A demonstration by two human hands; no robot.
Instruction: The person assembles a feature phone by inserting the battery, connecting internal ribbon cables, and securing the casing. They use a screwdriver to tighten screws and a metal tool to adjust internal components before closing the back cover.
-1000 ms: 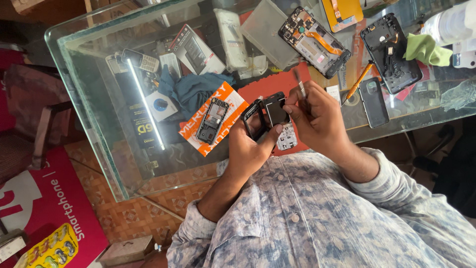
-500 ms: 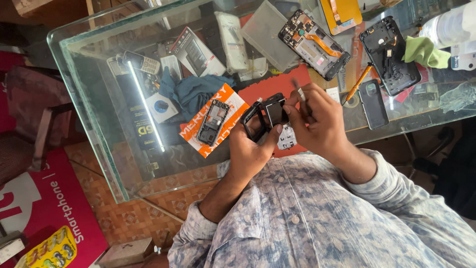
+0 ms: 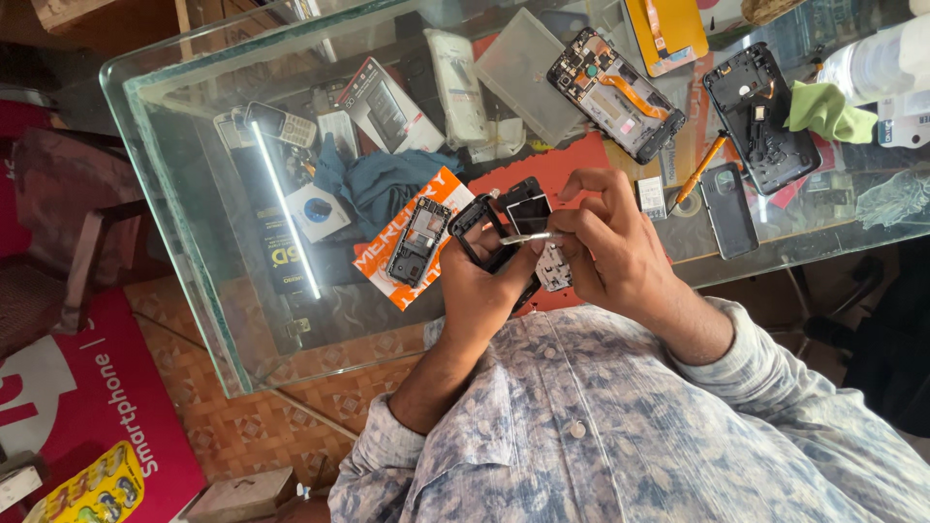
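1. Left hand point(image 3: 484, 291) wrapped around a small black phone point(image 3: 513, 228), fingers closed on its body, held just above the near edge of the glass table point(image 3: 194, 242).
2. Black phone frame point(image 3: 475, 228) hanging off the phone's left side, touching it.
3. Right hand point(image 3: 610, 247) pinching thin metal tweezers point(image 3: 531, 237), fingertips pressed together on the handle; tips resting over the phone's open back.
4. White keypad strip point(image 3: 554, 266) showing just below the phone, between the two hands.
5. Lying on the table beyond: orange card point(image 3: 426, 242) with a phone part on it, opened smartphone point(image 3: 615, 92) with an orange ribbon, dark back cover point(image 3: 760, 116), orange-handled screwdriver point(image 3: 699, 169), green cloth point(image 3: 828, 111), blue cloth point(image 3: 373, 184).
6. Patterned shirt sleeves covering both forearms partly.
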